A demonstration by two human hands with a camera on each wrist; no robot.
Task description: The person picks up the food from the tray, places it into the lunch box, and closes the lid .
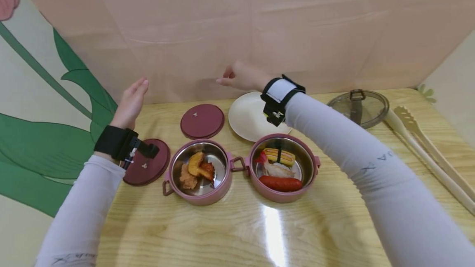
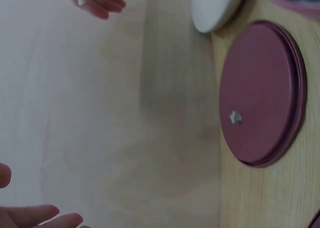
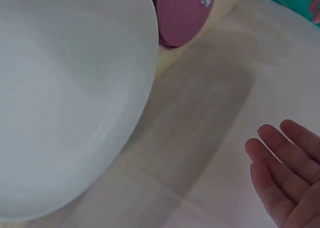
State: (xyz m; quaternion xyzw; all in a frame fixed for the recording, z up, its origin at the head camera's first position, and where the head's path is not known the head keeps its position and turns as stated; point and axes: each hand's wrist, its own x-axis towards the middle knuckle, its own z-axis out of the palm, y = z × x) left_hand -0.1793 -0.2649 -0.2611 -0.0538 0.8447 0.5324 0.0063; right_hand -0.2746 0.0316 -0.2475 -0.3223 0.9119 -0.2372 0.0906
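My left hand (image 1: 130,104) is raised above the left maroon lid (image 1: 150,168), fingers loosely extended and holding nothing. My right hand (image 1: 243,76) hovers over the back of the white plate (image 1: 245,116), also holding nothing; in the right wrist view its fingers (image 3: 285,163) are relaxed. Another maroon lid (image 1: 202,120) lies left of the plate. In front stand two pink pots. The left pot (image 1: 211,197) contains a fried piece, a yellow wedge and a reddish piece. Inside the right pot (image 1: 280,196) are a red sausage (image 1: 281,183), a pale piece and a yellow item with a dark band.
At the back right a glass lid (image 1: 375,110) lies partly behind my right forearm. Long beige tongs (image 1: 426,151) lie along the table's right side. A pinkish covered wall (image 1: 185,32) rises right behind the table's back edge.
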